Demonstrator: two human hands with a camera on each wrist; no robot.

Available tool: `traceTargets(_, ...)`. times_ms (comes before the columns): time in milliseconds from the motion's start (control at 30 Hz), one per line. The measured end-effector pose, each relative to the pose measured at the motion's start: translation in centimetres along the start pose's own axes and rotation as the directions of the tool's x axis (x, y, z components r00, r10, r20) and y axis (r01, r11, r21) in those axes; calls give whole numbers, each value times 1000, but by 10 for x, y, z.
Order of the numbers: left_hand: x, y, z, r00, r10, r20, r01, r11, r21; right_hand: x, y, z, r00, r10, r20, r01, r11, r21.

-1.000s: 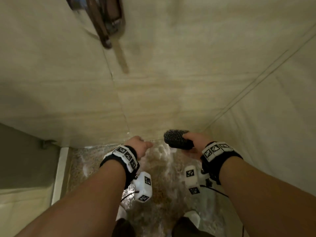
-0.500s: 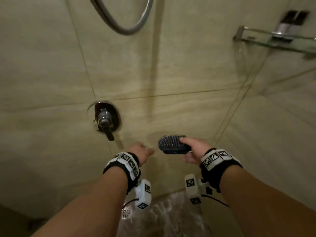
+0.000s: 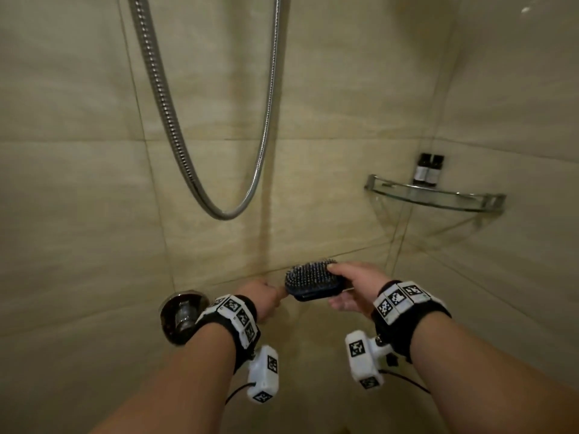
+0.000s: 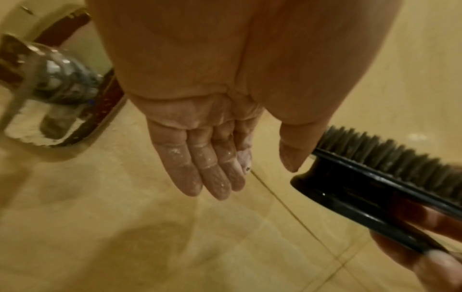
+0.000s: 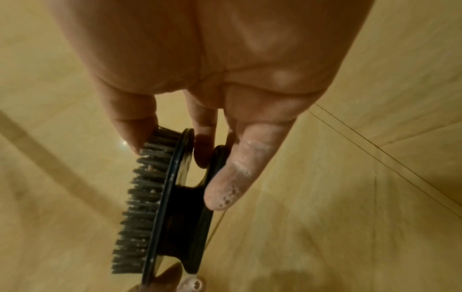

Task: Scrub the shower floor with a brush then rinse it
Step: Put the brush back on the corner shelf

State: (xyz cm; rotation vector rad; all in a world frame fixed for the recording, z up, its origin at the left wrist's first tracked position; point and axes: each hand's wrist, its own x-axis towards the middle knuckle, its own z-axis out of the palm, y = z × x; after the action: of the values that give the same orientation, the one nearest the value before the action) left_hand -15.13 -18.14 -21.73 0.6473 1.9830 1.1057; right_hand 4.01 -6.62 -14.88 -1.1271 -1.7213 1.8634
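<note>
Tiled shower wall (image 3: 313,170) fills the head view; the shower floor itself is not in frame. Shower hose (image 3: 163,98) hangs in a loop, upper centre. Glass corner shelf (image 3: 435,195) sits at right middle, two small dark bottles (image 3: 427,170) on it in the corner.

Right hand (image 3: 354,288), lower centre-right, holds the brush (image 3: 313,281) at one end: thumb on the bristle side, fingers hooked through the strap handle on the back (right wrist view). Brush is bristles-up, long axis running left-right across the frame, free end pointing toward the left hand. Soap foam on the fingertips.

Left hand (image 3: 261,296), lower centre, is empty, fingers straight and together, thumb apart; foam on the fingers (image 4: 200,168). Thumb tip is just beside the brush's free end; touching or not, cannot tell.

Key relation: the chrome mixer valve (image 3: 181,317) is at lower left, just left of the left wrist and well apart from the right hand. So the left hand is the nearer one for turning water on; the hose hangs above both. Likely step: scrub done, going to rinse. The brush still occupies the right hand. Wet soapy fingers may slip on the chrome.
</note>
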Motion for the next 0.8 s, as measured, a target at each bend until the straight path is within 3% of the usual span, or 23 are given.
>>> traceTargets(133,-10,39,4,996,83,23,-81,993,-91,-17,-29,-9,997,-44,-62,47,998,43)
traceTargets(333,-21,86,20,984,114,138,-74,961,-267,-39,-68,-32,986,-97,-135,105,993,52)
traceTargets(533,-35,130,33,966,196,167,-127,926,-356,-53,-97,-52,976,-139,-166,152,986,69)
traceTargets(800,-36,189,47,951,281,126,-215,899,-381,-52,-132,-88,963,-264,-47,266,963,38)
